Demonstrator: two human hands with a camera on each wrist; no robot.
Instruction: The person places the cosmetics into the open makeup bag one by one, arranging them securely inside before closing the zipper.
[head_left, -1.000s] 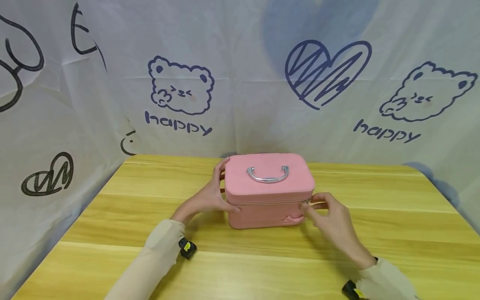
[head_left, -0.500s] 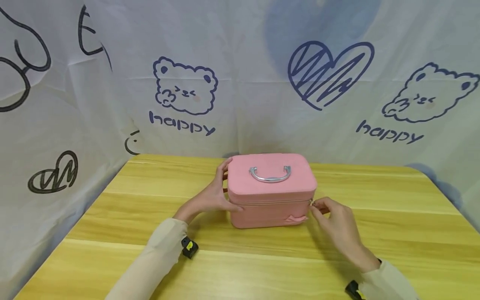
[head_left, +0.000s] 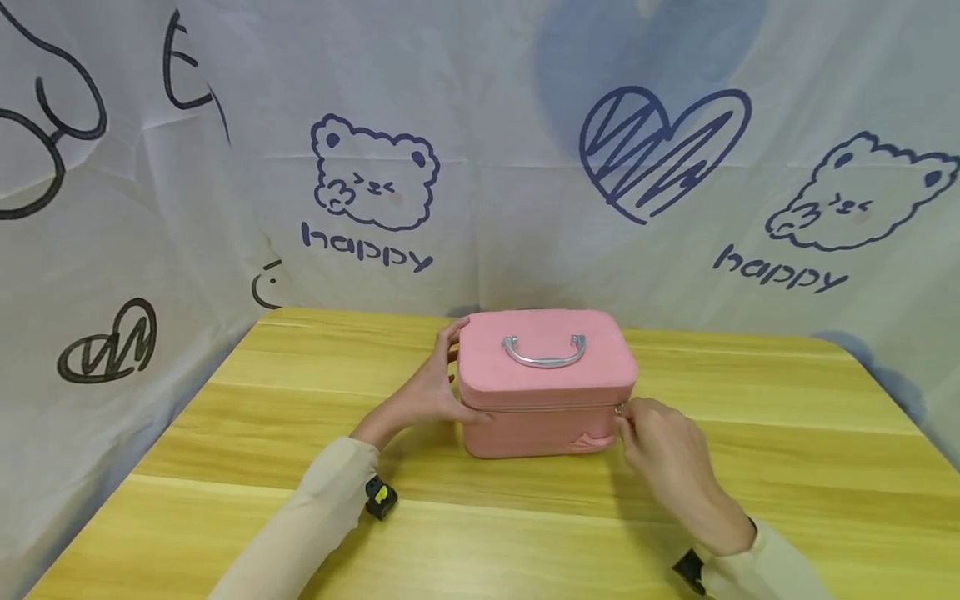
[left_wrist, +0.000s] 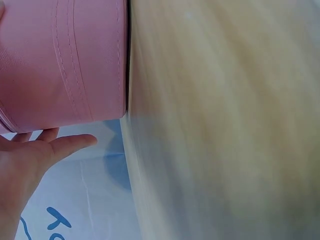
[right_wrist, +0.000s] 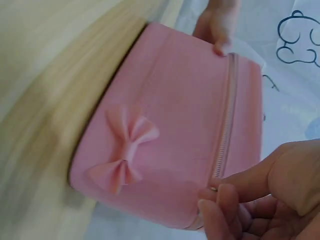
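A pink vanity case [head_left: 517,433] stands upright on the table, its lid down. On top is a silver handle [head_left: 546,362]; a pink bow [right_wrist: 128,150] decorates the lower front. My left hand [head_left: 426,393] holds the case's left end, thumb on the front and fingers along the side. In the left wrist view, fingers of that hand [left_wrist: 67,144] lie extended beside the case wall. At the front right corner, my right hand [head_left: 671,454] pinches the small metal zipper pull [right_wrist: 214,188], mostly covered by fingertips. The zipper [right_wrist: 226,120] runs below the lid.
The wood-grain table [head_left: 480,542] spreads around the case. Behind and to the left hangs a white cloth [head_left: 510,233] with bear, heart and "happy" drawings, close to the table's far edge. Black wrist devices [head_left: 381,497] sit on both sleeves.
The right hand moves rightward to the corner with the zipper pull, then turns so its back faces up more. The left hand keeps its hold; the view shifts slightly.
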